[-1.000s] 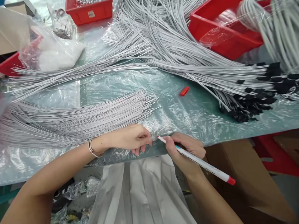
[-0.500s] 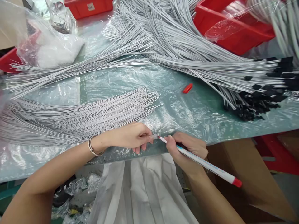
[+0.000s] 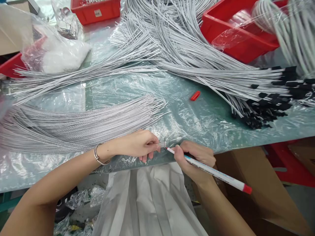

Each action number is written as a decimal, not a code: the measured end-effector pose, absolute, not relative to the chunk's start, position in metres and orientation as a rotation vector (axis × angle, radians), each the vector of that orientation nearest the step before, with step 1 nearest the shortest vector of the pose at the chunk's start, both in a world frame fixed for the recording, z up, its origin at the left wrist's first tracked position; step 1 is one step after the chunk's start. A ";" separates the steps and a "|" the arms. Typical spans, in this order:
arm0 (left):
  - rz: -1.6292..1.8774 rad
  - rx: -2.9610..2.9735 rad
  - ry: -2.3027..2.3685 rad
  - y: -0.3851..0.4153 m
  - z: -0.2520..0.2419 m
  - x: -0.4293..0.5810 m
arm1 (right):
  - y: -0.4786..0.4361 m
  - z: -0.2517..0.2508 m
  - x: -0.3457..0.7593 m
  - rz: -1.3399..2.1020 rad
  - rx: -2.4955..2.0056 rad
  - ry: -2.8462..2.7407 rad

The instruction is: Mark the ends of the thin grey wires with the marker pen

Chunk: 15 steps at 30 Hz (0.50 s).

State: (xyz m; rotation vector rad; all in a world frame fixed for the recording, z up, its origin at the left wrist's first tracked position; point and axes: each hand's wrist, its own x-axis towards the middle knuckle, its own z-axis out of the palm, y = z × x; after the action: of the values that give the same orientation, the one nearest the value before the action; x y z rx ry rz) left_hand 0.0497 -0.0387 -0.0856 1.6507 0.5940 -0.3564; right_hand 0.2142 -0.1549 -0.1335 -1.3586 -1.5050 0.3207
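Observation:
Between the thumb and fingers of my left hand is pinched a small clear plastic piece, whose exact kind I cannot make out. My right hand grips a white marker pen with a red end. Its red tip points left, at or very close to the clear piece. The red pen cap lies loose on the plastic-covered table, beyond my right hand. Just past my left forearm lies a fanned bundle of thin grey wires.
Farther back, more grey wires spread out, some ending in black connectors. Red bins and another red bin stand behind them. A clear bag of white pieces sits at left. Cardboard is below the table edge at right.
The view has shifted slightly. My right hand and the pen have moved a little left and down relative to the clear piece. Both hands keep their hold.

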 end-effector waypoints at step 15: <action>-0.318 1.642 0.611 -0.042 -0.087 0.047 | -0.155 -0.129 0.215 0.346 -1.374 -1.509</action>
State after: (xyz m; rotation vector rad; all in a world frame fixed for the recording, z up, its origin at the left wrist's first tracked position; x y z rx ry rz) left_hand 0.0471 -0.0424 -0.0873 1.6424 0.6109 -0.3184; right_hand 0.2151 -0.1548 -0.1288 -1.3739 -1.5088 0.3462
